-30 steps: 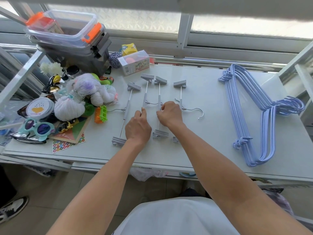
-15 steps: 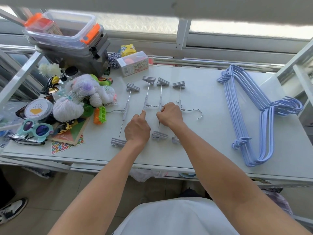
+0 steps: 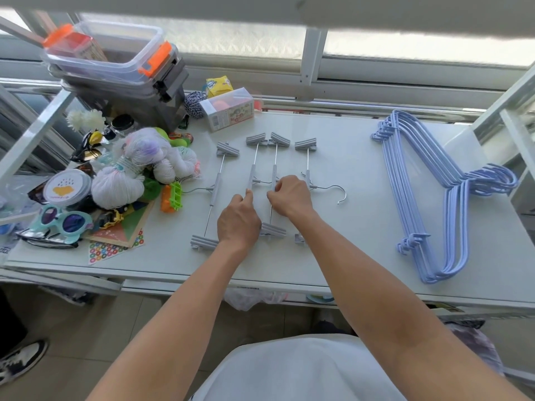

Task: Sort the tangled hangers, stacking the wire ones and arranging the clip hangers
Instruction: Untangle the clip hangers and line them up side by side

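Several grey clip hangers lie side by side on the white table, bars running away from me. My left hand pinches the bar of the second clip hanger from the left. My right hand grips the third clip hanger at its middle. The leftmost clip hanger and the rightmost clip hanger, its hook pointing right, lie untouched. A stack of blue wire hangers rests at the right of the table.
Clutter fills the table's left side: yarn balls, toy sunglasses, a round tin, stacked plastic boxes, a small carton. A window rail runs along the back. A shoe is on the floor.
Both hands stay on the two middle clip hangers, with only a slight shift; the second and third hangers sit a little closer and straighter.
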`<action>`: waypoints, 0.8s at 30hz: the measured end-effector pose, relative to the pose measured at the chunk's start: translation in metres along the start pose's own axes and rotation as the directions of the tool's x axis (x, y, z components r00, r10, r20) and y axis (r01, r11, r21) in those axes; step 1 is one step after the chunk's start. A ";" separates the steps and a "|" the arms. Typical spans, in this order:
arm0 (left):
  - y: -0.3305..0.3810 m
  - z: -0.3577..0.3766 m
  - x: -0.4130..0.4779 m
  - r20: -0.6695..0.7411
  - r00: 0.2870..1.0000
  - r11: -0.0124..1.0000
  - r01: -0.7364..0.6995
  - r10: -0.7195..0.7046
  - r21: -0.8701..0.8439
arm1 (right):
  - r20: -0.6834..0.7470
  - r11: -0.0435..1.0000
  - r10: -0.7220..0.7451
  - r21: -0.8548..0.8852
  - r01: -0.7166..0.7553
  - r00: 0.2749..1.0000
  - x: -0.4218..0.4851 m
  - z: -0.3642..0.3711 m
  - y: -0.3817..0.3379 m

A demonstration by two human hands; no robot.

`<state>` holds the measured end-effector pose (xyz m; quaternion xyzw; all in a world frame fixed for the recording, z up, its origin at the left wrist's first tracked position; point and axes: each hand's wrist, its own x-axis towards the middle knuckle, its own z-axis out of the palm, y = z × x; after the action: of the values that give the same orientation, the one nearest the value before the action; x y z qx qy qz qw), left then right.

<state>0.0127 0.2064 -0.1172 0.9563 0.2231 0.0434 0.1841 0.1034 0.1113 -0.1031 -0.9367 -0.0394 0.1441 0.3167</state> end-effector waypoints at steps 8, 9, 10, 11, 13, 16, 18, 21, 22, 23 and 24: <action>0.002 -0.005 -0.001 -0.013 1.000 0.990 0.013 -0.015 -0.139 | -0.383 0.996 0.082 0.009 -0.086 0.920 -0.004 -0.033 0.020; 0.002 -0.005 -0.002 -0.011 1.000 0.993 -0.005 0.004 -0.116 | -0.346 0.993 0.107 -0.014 -0.119 0.932 -0.004 -0.035 0.027; 0.002 -0.004 -0.002 -0.010 1.000 0.995 -0.022 0.021 -0.101 | -0.297 0.990 0.118 -0.033 -0.134 0.948 -0.004 -0.034 0.032; 0.001 -0.004 -0.003 -0.009 0.999 0.995 -0.035 0.034 -0.093 | -0.256 0.991 0.117 -0.032 -0.130 0.959 -0.005 -0.032 0.036; 0.001 -0.003 -0.003 -0.012 0.999 0.995 -0.045 0.044 -0.094 | -0.230 0.995 0.096 0.020 -0.094 0.968 -0.004 -0.028 0.038; 0.000 -0.002 -0.002 -0.016 0.999 0.994 -0.037 0.036 -0.100 | -0.235 0.990 0.085 0.126 -0.057 0.968 -0.001 -0.027 0.038; 0.001 -0.002 -0.002 -0.014 1.000 0.994 -0.027 0.026 -0.104 | -0.224 0.988 0.072 0.150 -0.039 0.972 0.001 -0.030 0.041; 0.002 -0.003 -0.002 -0.006 1.000 0.994 -0.011 0.010 -0.108 | -0.202 0.991 0.049 0.135 -0.022 0.978 0.002 -0.035 0.042; 0.002 -0.003 -0.002 -0.005 1.000 0.994 -0.005 0.005 -0.112 | -0.194 0.991 0.047 0.130 -0.022 0.980 0.003 -0.037 0.043; 0.002 -0.003 -0.002 -0.007 1.000 0.993 -0.002 0.002 -0.117 | -0.184 0.991 0.051 0.128 -0.028 0.982 0.003 -0.038 0.043; 0.002 -0.003 -0.002 -0.011 1.000 0.993 -0.005 0.003 -0.121 | -0.176 0.991 0.058 0.128 -0.035 0.983 0.003 -0.038 0.043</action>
<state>0.0115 0.2046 -0.1135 0.9436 0.2191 0.0625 0.2403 0.1168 0.0550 -0.1010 -0.9250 0.0203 0.0686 0.3733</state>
